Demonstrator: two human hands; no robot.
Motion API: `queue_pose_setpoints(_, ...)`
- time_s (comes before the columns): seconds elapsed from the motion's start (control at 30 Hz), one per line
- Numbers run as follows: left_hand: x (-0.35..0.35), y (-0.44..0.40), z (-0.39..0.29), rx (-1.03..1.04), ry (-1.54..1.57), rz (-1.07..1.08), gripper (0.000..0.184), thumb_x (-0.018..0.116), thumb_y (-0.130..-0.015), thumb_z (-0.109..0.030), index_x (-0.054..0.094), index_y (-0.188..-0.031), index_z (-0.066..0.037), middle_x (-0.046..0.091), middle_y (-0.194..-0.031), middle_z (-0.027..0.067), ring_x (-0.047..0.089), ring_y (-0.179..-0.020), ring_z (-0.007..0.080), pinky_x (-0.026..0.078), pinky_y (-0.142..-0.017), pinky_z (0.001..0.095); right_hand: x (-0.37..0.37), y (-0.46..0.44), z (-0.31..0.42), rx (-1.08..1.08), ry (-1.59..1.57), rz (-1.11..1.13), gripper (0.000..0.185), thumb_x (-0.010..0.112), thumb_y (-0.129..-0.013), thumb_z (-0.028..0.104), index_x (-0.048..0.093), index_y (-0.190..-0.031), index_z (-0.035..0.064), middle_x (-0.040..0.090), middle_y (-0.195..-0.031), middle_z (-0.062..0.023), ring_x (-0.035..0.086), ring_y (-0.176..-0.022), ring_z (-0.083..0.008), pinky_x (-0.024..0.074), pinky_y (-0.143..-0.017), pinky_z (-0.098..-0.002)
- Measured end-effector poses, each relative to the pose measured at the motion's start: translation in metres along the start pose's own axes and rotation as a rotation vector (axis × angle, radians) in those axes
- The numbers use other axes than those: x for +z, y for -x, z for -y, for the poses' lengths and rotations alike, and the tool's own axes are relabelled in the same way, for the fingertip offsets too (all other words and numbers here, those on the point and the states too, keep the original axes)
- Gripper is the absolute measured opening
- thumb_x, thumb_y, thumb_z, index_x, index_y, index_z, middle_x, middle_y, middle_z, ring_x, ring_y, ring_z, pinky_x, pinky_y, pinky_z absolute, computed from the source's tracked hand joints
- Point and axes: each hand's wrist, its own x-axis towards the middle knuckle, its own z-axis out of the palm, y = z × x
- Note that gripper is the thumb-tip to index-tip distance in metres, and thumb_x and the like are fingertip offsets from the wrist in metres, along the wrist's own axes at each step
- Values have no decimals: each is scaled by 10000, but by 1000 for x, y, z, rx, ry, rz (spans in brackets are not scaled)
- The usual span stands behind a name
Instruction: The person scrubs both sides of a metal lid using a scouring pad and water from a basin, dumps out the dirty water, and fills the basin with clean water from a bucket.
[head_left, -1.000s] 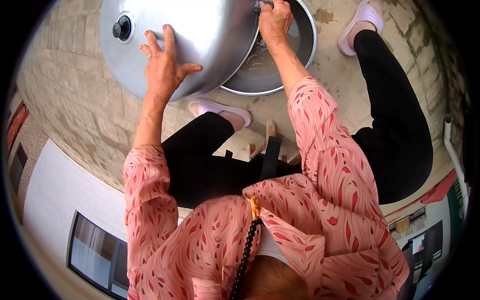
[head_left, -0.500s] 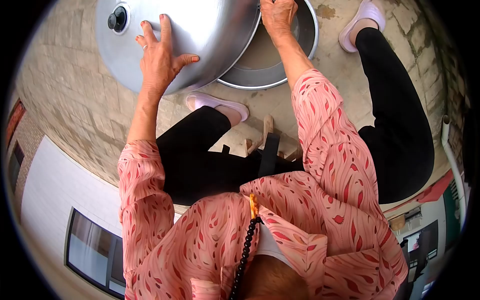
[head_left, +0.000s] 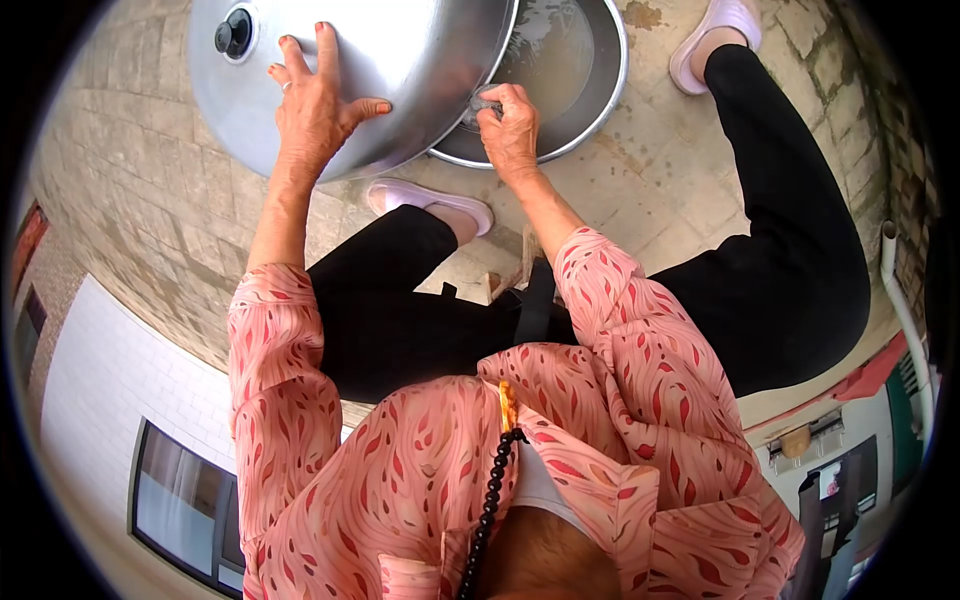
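A large silver metal lid [head_left: 400, 60] with a black knob [head_left: 234, 34] is tilted over the left part of a wide metal basin [head_left: 575, 135]. Cloudy water [head_left: 545, 60] lies in the basin. My left hand [head_left: 316, 112] rests spread on the lid's outer face, fingers apart, a ring on one finger. At the lid's lower right rim, my right hand [head_left: 510, 130] is closed around a grey scouring pad [head_left: 484, 108], which touches the rim. The inner side of the lid is hidden.
My feet in pale purple slippers [head_left: 425, 200] stand on stone paving [head_left: 640, 190] on either side. Part of a wooden stool [head_left: 528, 250] shows between my legs. A white wall with a window [head_left: 185, 500] is at the lower left, a pale pipe [head_left: 905, 310] at the right.
My right hand has moved down and left along the lid's rim with the scouring pad. The lid and my left hand have shifted slightly left and up in view.
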Motion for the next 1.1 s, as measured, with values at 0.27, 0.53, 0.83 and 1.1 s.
queue_pose_setpoints(0.27, 0, 2, -1, 10, -11, -5, 1190, 834, -502, -528, 244, -1462, -148, 206, -1422, 384, 332, -1214, 634, 529, -754, 585, -22, -54, -54, 118, 436, -213, 252, 610, -726, -23, 616, -975, 6, 613, -885, -193, 603, -809, -390, 476, -805, -443)
queue_pose_setpoints(0.53, 3, 0, 1, 17, 5, -14, 1198, 829, -497, -535, 240, -1467, -152, 200, -1423, 385, 318, -1220, 635, 532, -757, 583, -9, -58, 28, 346, -936, -185, 301, 707, -756, -34, 636, -1048, -16, 650, -909, -29, 591, -850, -94, 491, -801, -234)
queue_pose_setpoints(0.83, 2, 2, 0, 4, -12, -15, 1185, 843, -503, -515, 251, -1460, -147, 201, -1417, 387, 320, -1212, 644, 539, -739, 579, -3, -47, 29, 82, -137, -162, 226, 703, -686, -38, 616, -888, 14, 610, -854, -115, 619, -790, -256, 489, -750, -344)
queue_pose_setpoints(1.1, 0, -1, -2, 10, -18, -18, 1164, 851, -513, -496, 261, -1452, -139, 211, -1409, 378, 330, -1201, 650, 530, -748, 594, -5, -106, 13, 5, -92, -301, 205, 704, -699, 26, 592, -866, -16, 630, -856, -164, 616, -807, -336, 468, -765, -392)
